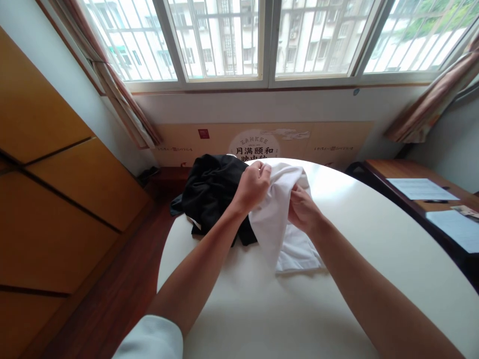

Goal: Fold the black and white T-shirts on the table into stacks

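Observation:
A white cloth garment (271, 219) is partly lifted off the round table, its lower edge lying on the tabletop; its exact kind cannot be made out. My left hand (255, 184) is closed, pinching the garment's upper left part. On the right side, my right hand (302, 207) grips the same cloth, its fingertips partly hidden in a fold. Just left of the white garment lies a crumpled heap of black clothing (211, 192), behind and beside my left wrist.
The round white table (359, 249) fills the middle. To the right stands a wooden desk (377, 169) with papers (419, 189) and pens. Orange-brown cabinets (48, 199) line the left. Barred windows (220, 40) and a printed board (337, 139) are beyond the table.

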Available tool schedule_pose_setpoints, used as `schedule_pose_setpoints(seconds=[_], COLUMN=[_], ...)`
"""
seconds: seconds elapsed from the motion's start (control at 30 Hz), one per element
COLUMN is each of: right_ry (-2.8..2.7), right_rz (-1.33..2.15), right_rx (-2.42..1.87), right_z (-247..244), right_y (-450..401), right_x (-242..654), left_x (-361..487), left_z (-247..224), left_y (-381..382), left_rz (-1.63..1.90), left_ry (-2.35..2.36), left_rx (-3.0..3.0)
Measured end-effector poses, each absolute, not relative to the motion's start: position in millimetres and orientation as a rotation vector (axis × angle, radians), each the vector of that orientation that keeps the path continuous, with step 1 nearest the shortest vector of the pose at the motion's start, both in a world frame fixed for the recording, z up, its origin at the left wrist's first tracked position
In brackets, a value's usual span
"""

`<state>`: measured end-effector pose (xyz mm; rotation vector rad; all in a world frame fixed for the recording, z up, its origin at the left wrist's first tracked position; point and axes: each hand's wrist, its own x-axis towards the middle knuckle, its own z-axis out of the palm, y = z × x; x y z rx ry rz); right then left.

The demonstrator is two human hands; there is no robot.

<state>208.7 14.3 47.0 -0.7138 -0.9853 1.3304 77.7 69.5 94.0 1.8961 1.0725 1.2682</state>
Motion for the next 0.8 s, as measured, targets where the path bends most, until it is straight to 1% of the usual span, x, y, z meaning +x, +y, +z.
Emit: schedule_pose_setpoints(seconds=[0.1,0.23,0.37,0.5,0.6,0.67,0.73,0.8], right_ry=[-1.037,-1.075,-1.057,-1.092,-1.102,-1.099,-1.120,-1.159], right_rz=[1.325,1.325,1.199,1.094,1.058,1.051,1.053,1.049], right_rx=[-0.742,-0.786,-0.900,-0.878,-0.866,-0.852,-0.823,-0.810], right_z=[50.9,69.9,96.2,106.7,102.3,100.3,102.0,106.5], right_y=[17.1,12.4,-2.1,-9.9,-7.0,-5.3,-6.6,-10.3], right_x=[224.8,258.2,290.1,299.4,295.5,290.4,283.6,276.4], left_x=[68.8,43.3,25.7,23.4,24.4,27.8,35.2,45.2], left_z=[99.2,116.8,133.0,130.6,124.0,123.2,125.2,128.4], left_y=[76.9,85.7,87.3,93.4,89.0,73.4,50.6,29.8], left_rz=[1.359,1.488,1.532,1.548,1.465,1.407,1.272,1.005], left_ry=[1.106,1.136,1.181,1.230,1.401,1.445,1.275,1.010], left_rx=[1.824,1.681,1.670,1.694,1.804,2.022,2.303,2.514])
